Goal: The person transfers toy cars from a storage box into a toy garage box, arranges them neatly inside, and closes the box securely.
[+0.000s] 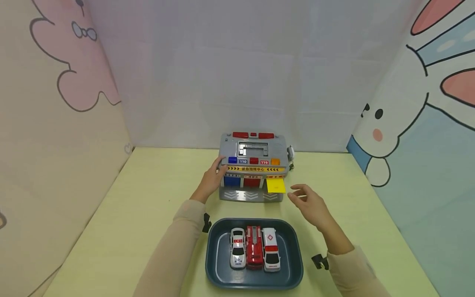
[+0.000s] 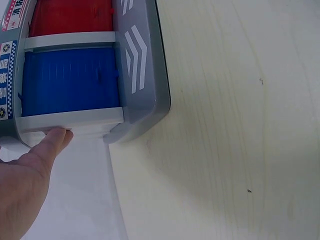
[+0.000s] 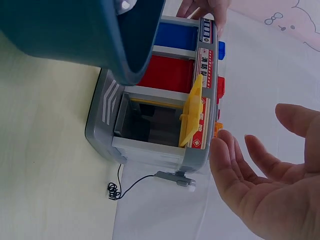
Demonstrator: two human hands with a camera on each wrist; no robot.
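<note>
My left hand [image 1: 213,179] grips the left edge of a grey toy emergency garage [image 1: 226,144]; in the left wrist view, fingertips [image 2: 57,137] touch its side wall beside the blue door [image 2: 72,82]. The blue door and red door [image 1: 252,182] are closed. The yellow door [image 1: 276,185] on the right is swung up, and its compartment [image 3: 155,120] shows dark inside. My right hand [image 1: 309,204] hovers just right of the yellow door, fingers loosely bent and holding nothing.
A dark blue tray [image 1: 211,255] lies in front of the garage. It holds a white police car [image 1: 238,247], a red fire engine [image 1: 254,247] and a white ambulance [image 1: 271,248], side by side. A handset [image 3: 175,178] on a coiled black cord hangs at the garage's right side.
</note>
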